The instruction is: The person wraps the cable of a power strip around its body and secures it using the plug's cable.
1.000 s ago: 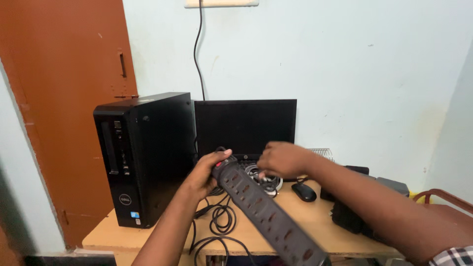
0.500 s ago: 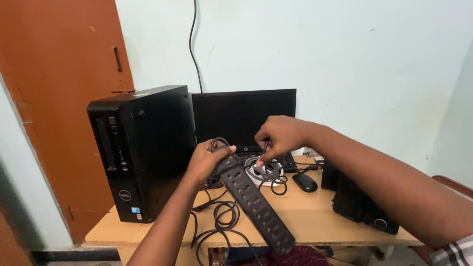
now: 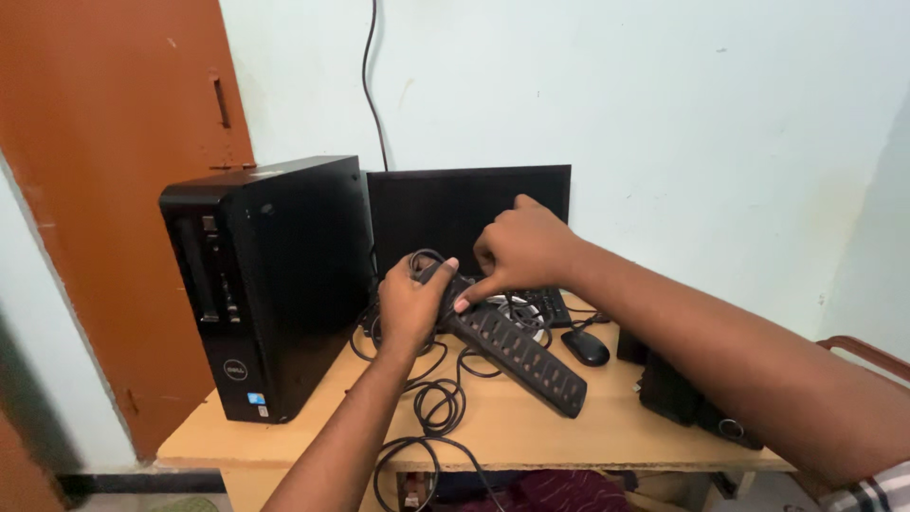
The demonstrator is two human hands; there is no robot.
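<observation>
My left hand (image 3: 409, 308) grips the near end of a long black power strip (image 3: 519, 353), holding it tilted just above the wooden desk (image 3: 531, 431). My right hand (image 3: 517, 251) hovers over the same end, fingers curled, its index fingertip touching the strip by my left thumb. Black cables (image 3: 431, 403) hang from the strip and coil on the desk below my left wrist.
A black computer tower (image 3: 270, 280) stands at the desk's left, with a dark monitor (image 3: 445, 213) behind the hands. A black mouse (image 3: 585, 347) and a keyboard lie right of the strip. Black speakers (image 3: 687, 398) sit under my right forearm. A brown door (image 3: 104, 190) is at the left.
Both hands and the power strip have risen and drawn closer to the monitor. My right hand moved from the cables on the desk to the strip's upper end.
</observation>
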